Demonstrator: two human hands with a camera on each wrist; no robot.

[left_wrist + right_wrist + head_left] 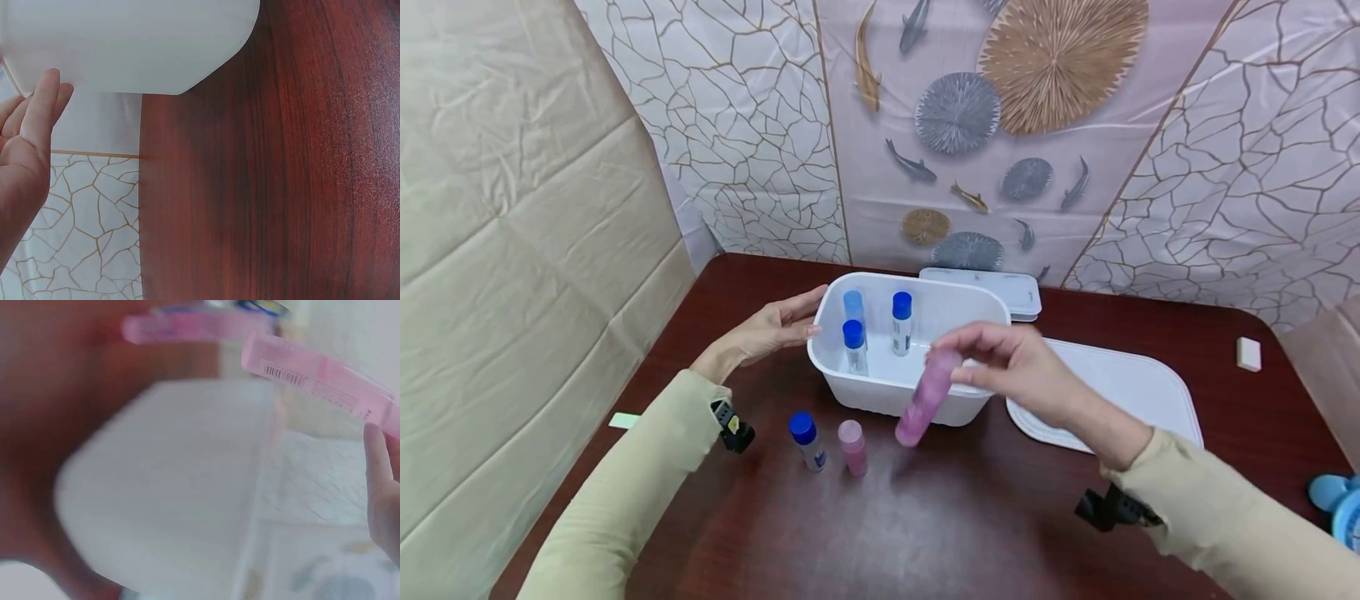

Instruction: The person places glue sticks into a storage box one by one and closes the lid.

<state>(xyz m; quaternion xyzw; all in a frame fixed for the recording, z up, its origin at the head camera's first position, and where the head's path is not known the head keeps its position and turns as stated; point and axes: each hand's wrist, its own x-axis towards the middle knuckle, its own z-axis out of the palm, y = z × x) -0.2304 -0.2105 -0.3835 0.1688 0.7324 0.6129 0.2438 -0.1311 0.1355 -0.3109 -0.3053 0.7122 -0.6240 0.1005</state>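
Pink bottle (923,398) hangs tilted at frame centre, its top pinched in the fingertips of the right hand (1015,367), its lower end just above the table in front of the white tub (917,396). Left hand (771,327) (fingers straight, pressed together) lies flat against the tub's left wall.

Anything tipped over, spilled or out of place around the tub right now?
Nothing spilled. The only tilted thing is the pink bottle held in the right hand; the bottles in the white tub and on the table stand upright.
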